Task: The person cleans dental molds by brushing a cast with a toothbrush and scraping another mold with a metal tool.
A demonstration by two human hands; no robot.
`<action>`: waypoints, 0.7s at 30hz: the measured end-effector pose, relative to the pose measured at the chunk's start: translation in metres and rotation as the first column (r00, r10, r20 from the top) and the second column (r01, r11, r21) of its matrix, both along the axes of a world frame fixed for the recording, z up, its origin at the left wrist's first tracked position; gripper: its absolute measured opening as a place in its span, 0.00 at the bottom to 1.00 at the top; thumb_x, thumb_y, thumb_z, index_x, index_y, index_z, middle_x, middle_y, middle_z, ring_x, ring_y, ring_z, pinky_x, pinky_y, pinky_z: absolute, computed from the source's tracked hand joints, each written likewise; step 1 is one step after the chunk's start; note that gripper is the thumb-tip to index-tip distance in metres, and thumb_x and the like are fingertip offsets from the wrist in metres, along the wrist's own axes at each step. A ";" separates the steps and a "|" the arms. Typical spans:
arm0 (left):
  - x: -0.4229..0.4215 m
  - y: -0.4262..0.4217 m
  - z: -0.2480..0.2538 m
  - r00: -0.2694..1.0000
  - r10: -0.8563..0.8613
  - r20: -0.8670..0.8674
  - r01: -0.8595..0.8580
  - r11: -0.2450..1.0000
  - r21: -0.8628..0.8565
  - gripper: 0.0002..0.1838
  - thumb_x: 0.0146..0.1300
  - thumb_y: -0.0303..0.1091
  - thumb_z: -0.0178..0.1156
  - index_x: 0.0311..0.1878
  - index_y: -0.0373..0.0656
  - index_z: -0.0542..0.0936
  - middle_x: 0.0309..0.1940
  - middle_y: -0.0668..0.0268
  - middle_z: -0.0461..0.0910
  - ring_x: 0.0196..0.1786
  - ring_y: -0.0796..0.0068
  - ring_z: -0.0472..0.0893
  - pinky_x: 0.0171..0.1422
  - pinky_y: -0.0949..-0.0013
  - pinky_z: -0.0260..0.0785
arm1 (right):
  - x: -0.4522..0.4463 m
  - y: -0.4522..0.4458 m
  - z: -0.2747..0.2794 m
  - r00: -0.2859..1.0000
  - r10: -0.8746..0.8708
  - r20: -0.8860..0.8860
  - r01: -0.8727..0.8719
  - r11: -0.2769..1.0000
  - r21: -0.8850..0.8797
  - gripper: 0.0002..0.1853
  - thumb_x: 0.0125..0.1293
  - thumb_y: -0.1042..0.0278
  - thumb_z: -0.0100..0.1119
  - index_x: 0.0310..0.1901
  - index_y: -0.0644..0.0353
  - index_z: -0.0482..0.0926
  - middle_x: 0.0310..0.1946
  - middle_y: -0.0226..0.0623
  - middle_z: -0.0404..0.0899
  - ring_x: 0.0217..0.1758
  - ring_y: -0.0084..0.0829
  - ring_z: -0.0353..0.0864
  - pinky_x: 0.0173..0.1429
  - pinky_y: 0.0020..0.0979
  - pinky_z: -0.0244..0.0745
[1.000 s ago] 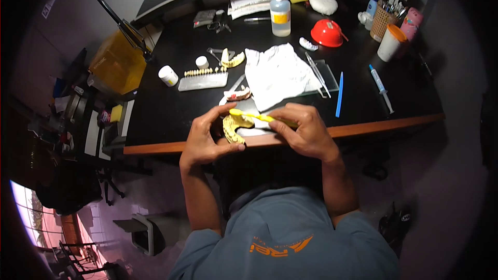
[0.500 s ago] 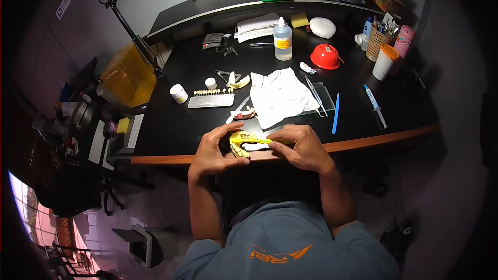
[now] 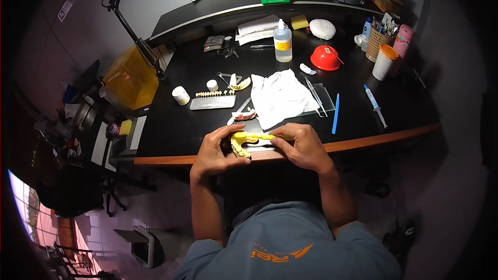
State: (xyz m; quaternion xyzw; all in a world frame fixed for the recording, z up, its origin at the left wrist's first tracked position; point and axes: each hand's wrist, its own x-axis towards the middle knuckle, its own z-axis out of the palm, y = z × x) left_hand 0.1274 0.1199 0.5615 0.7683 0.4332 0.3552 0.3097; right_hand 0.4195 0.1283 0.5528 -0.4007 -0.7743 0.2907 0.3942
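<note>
My left hand is curled around a yellowish horseshoe-shaped dental cast, held at the table's front edge. In my right hand is a slim bright yellow tool that looks like a toothbrush, pinched between thumb and fingers. Its far end lies along the upper row of teeth on the cast; the bristles are too small to make out. Just beyond my hands sit a second dental model with red on it and a crumpled white cloth.
Around the cloth are a shade guide, another cast, tweezers, a blue stick and a syringe. Farther back stand a clear bottle, a red bowl and a cup with an orange lid. A lamp arm rises at left.
The yellow toothbrush has shifted slightly up along the cast's upper row of teeth. The cast is turned a little in my left hand, while both hands stay nearly in place.
</note>
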 end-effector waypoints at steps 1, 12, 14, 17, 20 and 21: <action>0.001 -0.001 0.001 1.000 0.001 0.011 0.000 1.000 -0.023 0.50 0.44 0.43 0.94 0.72 0.37 0.84 0.61 0.56 0.90 0.66 0.67 0.87 0.76 0.64 0.75 | 0.000 0.000 -0.001 1.000 -0.007 -0.002 0.007 1.000 -0.006 0.13 0.76 0.59 0.73 0.51 0.60 0.94 0.44 0.46 0.93 0.46 0.48 0.94 0.52 0.43 0.85; 0.001 0.000 -0.002 1.000 0.018 0.010 -0.018 1.000 0.023 0.49 0.43 0.48 0.94 0.70 0.38 0.86 0.57 0.56 0.91 0.57 0.66 0.90 0.65 0.64 0.81 | 0.000 0.001 -0.001 0.999 -0.021 -0.044 0.021 1.000 0.004 0.14 0.76 0.59 0.73 0.50 0.61 0.94 0.44 0.47 0.93 0.46 0.49 0.94 0.52 0.43 0.85; 0.002 0.001 -0.001 1.000 0.016 0.002 -0.016 1.000 0.026 0.49 0.43 0.47 0.94 0.70 0.38 0.86 0.57 0.56 0.91 0.57 0.67 0.90 0.65 0.64 0.81 | 0.002 0.001 0.001 0.999 0.004 -0.032 -0.003 1.000 0.002 0.13 0.75 0.62 0.73 0.50 0.63 0.93 0.43 0.48 0.94 0.45 0.46 0.95 0.52 0.41 0.86; 0.001 0.001 -0.003 1.000 0.009 0.001 -0.009 0.999 0.042 0.49 0.44 0.47 0.94 0.70 0.37 0.86 0.57 0.57 0.91 0.56 0.68 0.90 0.64 0.65 0.81 | 0.003 0.000 0.003 0.998 0.059 -0.009 -0.058 0.997 0.045 0.11 0.76 0.68 0.73 0.50 0.67 0.93 0.42 0.49 0.94 0.43 0.41 0.95 0.51 0.37 0.86; 0.002 0.000 -0.002 1.000 0.003 0.018 -0.003 0.999 0.040 0.48 0.44 0.46 0.94 0.69 0.36 0.86 0.56 0.57 0.90 0.56 0.69 0.89 0.63 0.66 0.81 | 0.002 0.000 0.002 0.998 0.045 -0.035 -0.044 0.999 0.027 0.12 0.76 0.65 0.73 0.50 0.66 0.93 0.42 0.48 0.94 0.44 0.43 0.95 0.51 0.38 0.86; 0.002 0.000 0.000 1.000 0.005 0.018 -0.006 0.999 0.031 0.48 0.44 0.46 0.94 0.69 0.36 0.86 0.56 0.58 0.90 0.56 0.69 0.89 0.63 0.66 0.81 | 0.002 0.000 0.002 0.999 0.018 -0.047 -0.018 1.000 0.009 0.12 0.76 0.63 0.73 0.49 0.65 0.93 0.42 0.47 0.94 0.45 0.45 0.95 0.52 0.40 0.86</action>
